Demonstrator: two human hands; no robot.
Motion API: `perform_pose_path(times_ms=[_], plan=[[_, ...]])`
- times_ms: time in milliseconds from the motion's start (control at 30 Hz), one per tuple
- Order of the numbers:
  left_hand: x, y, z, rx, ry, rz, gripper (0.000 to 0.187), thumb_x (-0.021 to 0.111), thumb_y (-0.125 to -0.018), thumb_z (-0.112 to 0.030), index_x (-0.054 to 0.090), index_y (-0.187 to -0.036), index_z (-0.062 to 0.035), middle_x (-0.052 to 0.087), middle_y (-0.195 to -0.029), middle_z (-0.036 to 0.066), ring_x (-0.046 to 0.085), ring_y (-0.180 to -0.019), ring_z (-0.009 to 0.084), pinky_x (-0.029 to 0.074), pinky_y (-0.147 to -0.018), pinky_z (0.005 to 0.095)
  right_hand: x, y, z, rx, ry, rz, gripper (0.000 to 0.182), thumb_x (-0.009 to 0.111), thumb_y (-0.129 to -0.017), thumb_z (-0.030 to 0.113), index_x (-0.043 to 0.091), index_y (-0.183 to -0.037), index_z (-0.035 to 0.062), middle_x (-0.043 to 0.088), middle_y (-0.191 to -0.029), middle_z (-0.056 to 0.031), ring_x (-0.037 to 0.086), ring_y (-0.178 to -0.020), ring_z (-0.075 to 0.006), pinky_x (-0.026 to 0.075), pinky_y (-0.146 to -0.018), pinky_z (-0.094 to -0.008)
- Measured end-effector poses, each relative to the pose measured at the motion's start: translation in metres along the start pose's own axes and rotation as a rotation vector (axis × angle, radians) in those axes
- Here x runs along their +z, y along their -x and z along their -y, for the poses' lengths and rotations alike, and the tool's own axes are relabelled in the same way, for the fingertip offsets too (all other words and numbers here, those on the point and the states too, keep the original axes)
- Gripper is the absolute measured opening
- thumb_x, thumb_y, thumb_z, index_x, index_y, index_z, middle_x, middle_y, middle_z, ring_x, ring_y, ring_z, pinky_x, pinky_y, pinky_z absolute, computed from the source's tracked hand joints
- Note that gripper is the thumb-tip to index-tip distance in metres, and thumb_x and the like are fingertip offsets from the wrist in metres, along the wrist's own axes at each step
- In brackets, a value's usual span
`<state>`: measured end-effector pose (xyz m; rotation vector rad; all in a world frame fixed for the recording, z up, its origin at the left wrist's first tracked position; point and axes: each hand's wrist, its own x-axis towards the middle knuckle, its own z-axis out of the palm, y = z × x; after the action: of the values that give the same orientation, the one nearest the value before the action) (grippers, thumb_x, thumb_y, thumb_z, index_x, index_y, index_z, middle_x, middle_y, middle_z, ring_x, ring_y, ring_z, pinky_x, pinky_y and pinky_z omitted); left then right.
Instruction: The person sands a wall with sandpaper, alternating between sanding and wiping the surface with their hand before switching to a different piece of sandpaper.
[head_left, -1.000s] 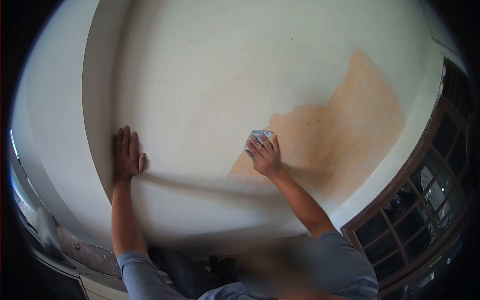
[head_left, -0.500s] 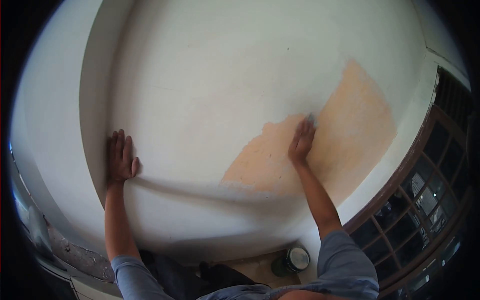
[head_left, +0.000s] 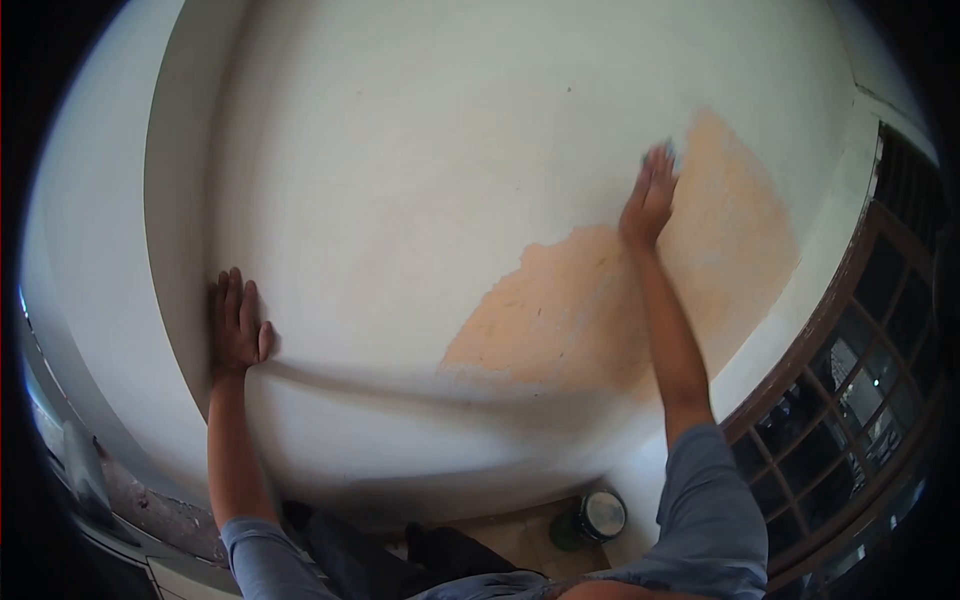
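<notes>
My left hand (head_left: 237,325) lies flat on the white wall (head_left: 420,170) near its left corner, fingers spread and holding nothing. Higher up on the right, my right hand (head_left: 650,205) presses against the wall with its fingers together. A small blue-grey piece (head_left: 669,152) shows at its fingertips, mostly covered by the hand; its kind cannot be made out. Around and below the right hand spreads a peach-coloured patch (head_left: 745,215) with ragged edges, where the white surface coat is absent.
A dark green bucket with a pale lid (head_left: 603,514) stands on the tiled floor below, by the wall. To the right is a brown-framed window with several panes (head_left: 800,420). A wall projection (head_left: 175,200) rises at the left.
My right hand has slid up and to the right along the wall, from the middle of the peach patch to its upper left edge. The left hand stays in place.
</notes>
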<state>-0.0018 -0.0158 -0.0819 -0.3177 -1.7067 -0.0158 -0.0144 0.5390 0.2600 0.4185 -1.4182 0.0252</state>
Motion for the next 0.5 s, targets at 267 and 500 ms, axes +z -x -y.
perform_pose_path(times_ms=[267,500], plan=[[0.001,0.000,0.000,-0.001,0.061,-0.013,0.057,0.037,-0.095,-0.033,0.039,-0.140,0.0026,0.034,-0.147,0.028,0.033,-0.134,0.0501,0.027,-0.110,0.0614,-0.015,0.053,-0.031,-0.172,-0.021,0.316,0.046,0.031,-0.104,0.026,0.041,-0.143,0.0042,0.040,-0.149,-0.0151,0.031,-0.140,-0.0376,0.012,-0.115,-0.0584],[-0.001,-0.003,0.000,0.034,0.006,-0.018,0.057,0.035,-0.095,-0.033,0.040,-0.139,0.0027,0.035,-0.146,0.030,0.036,-0.132,0.0503,0.030,-0.109,0.0605,0.026,-0.124,0.016,0.102,0.020,-0.002,0.049,0.028,-0.105,0.035,0.042,-0.143,0.0069,0.041,-0.149,-0.0133,0.028,-0.142,-0.0318,0.011,-0.116,-0.0522]])
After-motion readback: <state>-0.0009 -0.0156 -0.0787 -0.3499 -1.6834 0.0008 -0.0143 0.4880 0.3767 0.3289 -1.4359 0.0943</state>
